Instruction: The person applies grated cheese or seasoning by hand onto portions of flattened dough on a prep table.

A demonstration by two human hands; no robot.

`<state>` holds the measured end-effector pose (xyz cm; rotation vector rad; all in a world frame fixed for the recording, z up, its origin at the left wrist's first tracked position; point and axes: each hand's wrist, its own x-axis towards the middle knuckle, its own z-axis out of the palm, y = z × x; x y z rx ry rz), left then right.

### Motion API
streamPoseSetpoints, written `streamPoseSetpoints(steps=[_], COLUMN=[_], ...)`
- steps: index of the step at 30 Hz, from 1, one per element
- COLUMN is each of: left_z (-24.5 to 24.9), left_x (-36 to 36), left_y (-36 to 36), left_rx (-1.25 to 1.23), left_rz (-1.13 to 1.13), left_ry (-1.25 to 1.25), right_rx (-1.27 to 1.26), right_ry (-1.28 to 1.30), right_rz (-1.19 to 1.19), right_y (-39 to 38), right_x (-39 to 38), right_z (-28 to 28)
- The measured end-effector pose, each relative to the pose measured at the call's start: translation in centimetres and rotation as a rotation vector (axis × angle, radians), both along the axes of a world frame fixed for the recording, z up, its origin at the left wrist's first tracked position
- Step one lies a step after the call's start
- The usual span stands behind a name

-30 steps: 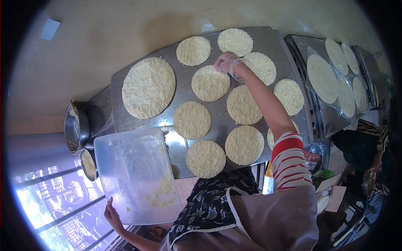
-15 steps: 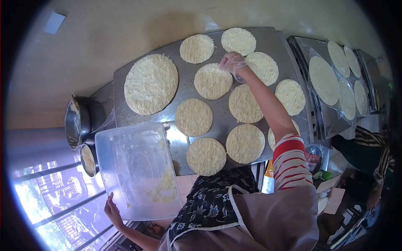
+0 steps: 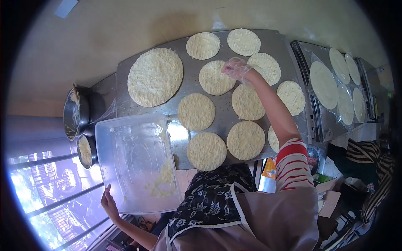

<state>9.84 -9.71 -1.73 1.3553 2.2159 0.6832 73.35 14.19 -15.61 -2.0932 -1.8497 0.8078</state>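
Observation:
My left hand (image 3: 109, 206) is closed on the near left edge of a clear plastic tub (image 3: 134, 159), with shredded pale topping stuck along its right side. My right hand (image 3: 236, 69), in a thin clear plastic glove, hovers at the right edge of a topped dough round (image 3: 214, 79). Its fingers are pinched together, and what is between them is hidden. Several similar rounds lie about it on a metal tray (image 3: 167, 109), among them a round at the front (image 3: 206, 151). A larger round (image 3: 155, 77) lies at the far left, covered in shreds.
At the left stand a dark pot (image 3: 77, 112) and a smaller bowl (image 3: 85, 151) with pale contents. Plain dough rounds (image 3: 323, 85) on plastic film cover stacked trays at the right. A person in a striped garment (image 3: 379, 167) is at the lower right, near an open cardboard box (image 3: 328, 201).
My right hand has come slightly nearer me over the same round. My left hand stays on the tub. At the right, the other person has shifted, and the whole view has moved a little.

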Motion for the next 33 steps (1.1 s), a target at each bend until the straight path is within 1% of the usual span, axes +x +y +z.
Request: streamPoseSetpoints(steps=[2,3,5,6,8,9,11,12,14,15,17,18,20,21,23,24,25,27,31,33], left_z=[0.0,0.1,0.2,0.1,-0.1,-0.2,-0.2,-0.1,-0.2,-0.3,-0.3,-0.3,-0.3,-0.3,-0.5,-0.7,-0.7,-0.6,-0.6,-0.7], left_x=[0.2,0.5,0.6,0.4,0.2,0.1,0.1,0.2,0.2,0.1,0.0,0.0,0.0,-0.1,-0.4,-0.6,-0.7,-0.4,-0.5,-0.7], left_y=[0.0,0.0,-0.1,-0.1,-0.1,-0.2,-0.2,-0.2,-0.3,-0.4,-0.3,-0.3,-0.3,-0.3,-0.5,-0.5,-0.4,-0.2,-0.2,-0.2], left_rx=[-0.010,-0.008,-0.008,-0.004,0.000,-0.001,-0.004,-0.004,-0.005,0.000,0.005,0.000,-0.006,-0.001,0.002,0.005,0.009,0.001,-0.006,-0.003], left_rz=[0.019,0.020,0.026,0.022,0.018,0.017,0.019,0.021,0.024,0.021,0.017,0.018,0.020,0.009,-0.002,-0.012,-0.023,-0.015,-0.016,-0.011], left_ry=[0.002,0.002,0.003,-0.001,-0.006,-0.004,-0.001,-0.006,-0.010,-0.016,-0.023,-0.021,-0.020,-0.024,-0.029,-0.028,-0.027,-0.012,-0.005,0.002], right_rx=[0.147,0.145,0.036,0.036,-0.008,-0.008,0.018,0.017,0.156,0.155,0.194,0.193,0.307,0.307,0.350,0.335,0.335,0.166,0.176,0.268], right_ry=[0.073,0.072,0.143,0.143,0.038,0.037,-0.066,-0.066,-0.037,-0.037,-0.201,-0.202,-0.020,-0.021,-0.012,-0.029,-0.028,-0.010,-0.092,-0.105], right_rz=[0.145,0.150,0.074,0.077,0.136,0.138,0.168,0.172,0.155,0.156,0.237,0.237,0.239,0.239,0.061,0.033,0.031,0.087,0.151,0.150], right_y=[-0.6,-0.6,-0.9,-0.6,0.0,0.0,-0.4,-0.2,0.3,0.2,-0.2,-0.2,-0.5,-0.6,-0.8,-1.4,-1.5,-1.8,-2.4,-2.9], right_x=[-0.5,-0.6,-1.4,-1.6,-1.9,-1.8,-2.2,-2.0,-1.1,-1.0,-0.9,-0.5,0.3,1.0,2.5,2.8,3.2,3.5,2.9,2.4], right_z=[-0.6,-0.8,0.2,-0.2,-1.0,-1.4,-1.1,-2.3,-5.9,-6.0,-5.7,-5.4,-3.7,-2.9,-1.8,-1.4,-1.9,-3.2,-4.3,-4.3])
